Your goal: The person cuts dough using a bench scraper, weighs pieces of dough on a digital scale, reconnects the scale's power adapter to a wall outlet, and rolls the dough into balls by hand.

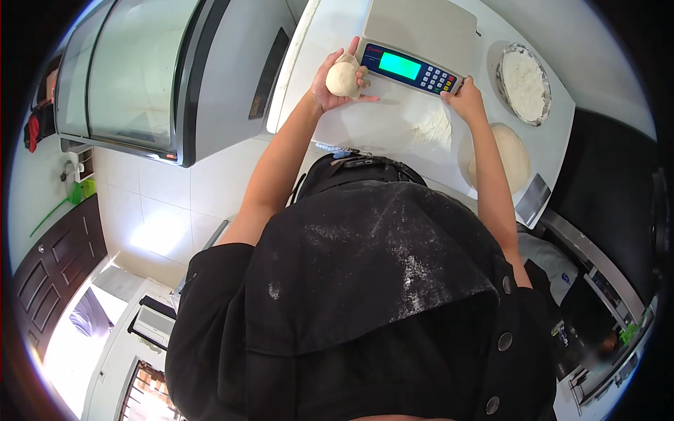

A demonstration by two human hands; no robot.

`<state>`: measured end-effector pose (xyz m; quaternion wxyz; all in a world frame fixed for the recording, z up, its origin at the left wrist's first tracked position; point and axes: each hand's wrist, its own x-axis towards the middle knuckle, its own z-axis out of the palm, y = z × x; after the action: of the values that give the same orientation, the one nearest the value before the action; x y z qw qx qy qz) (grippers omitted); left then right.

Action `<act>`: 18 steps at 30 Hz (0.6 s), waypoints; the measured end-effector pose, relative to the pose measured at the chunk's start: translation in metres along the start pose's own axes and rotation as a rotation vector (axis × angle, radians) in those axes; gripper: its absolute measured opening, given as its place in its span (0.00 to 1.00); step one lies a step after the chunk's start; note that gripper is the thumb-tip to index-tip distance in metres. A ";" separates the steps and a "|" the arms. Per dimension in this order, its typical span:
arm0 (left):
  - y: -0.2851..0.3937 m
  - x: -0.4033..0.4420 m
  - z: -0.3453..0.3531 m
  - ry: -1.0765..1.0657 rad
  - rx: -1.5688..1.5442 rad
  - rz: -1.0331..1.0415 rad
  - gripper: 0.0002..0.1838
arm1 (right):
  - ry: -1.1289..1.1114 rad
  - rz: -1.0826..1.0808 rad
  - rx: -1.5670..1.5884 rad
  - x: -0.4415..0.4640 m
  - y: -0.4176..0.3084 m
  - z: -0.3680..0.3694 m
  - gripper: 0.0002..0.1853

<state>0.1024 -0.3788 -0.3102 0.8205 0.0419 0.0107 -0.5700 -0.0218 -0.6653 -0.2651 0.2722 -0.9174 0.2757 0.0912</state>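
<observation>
A round ball of dough (342,79) rests in my left hand (330,88), whose fingers curl partly round it, just left of the scale's display panel. The digital scale (421,27) has a lit green display (399,67) and a keypad; its digits are too faint to read. My right hand (467,99) touches the lower right corner of the scale's panel, with fingers bent at its edge. Beneath my right forearm lies a large mass of dough (511,160), partly hidden by the arm. Loose flour (432,128) is scattered on the white table below the scale.
A bowl of flour (524,84) stands at the table's right side. Near the table's lower right corner lies a flat metal scraper (533,200). A glass-fronted display case (133,70) stands left of the white table (379,116). Another person (562,281) is at the lower right.
</observation>
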 end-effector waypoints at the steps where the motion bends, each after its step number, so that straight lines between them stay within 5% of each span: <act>1: 0.001 0.000 0.000 0.000 0.005 -0.003 0.24 | 0.019 -0.001 0.014 0.000 0.001 0.003 0.24; 8: -0.004 0.000 0.000 -0.007 0.006 -0.002 0.23 | -0.055 0.000 0.362 -0.005 0.002 -0.004 0.23; 18: -0.004 -0.001 0.000 -0.010 0.006 0.040 0.23 | -0.047 0.017 0.278 -0.013 -0.010 -0.009 0.24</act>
<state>0.0985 -0.3792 -0.3107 0.8316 0.0417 0.0043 -0.5537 -0.0268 -0.6576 -0.2486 0.4023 -0.8659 0.2873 0.0759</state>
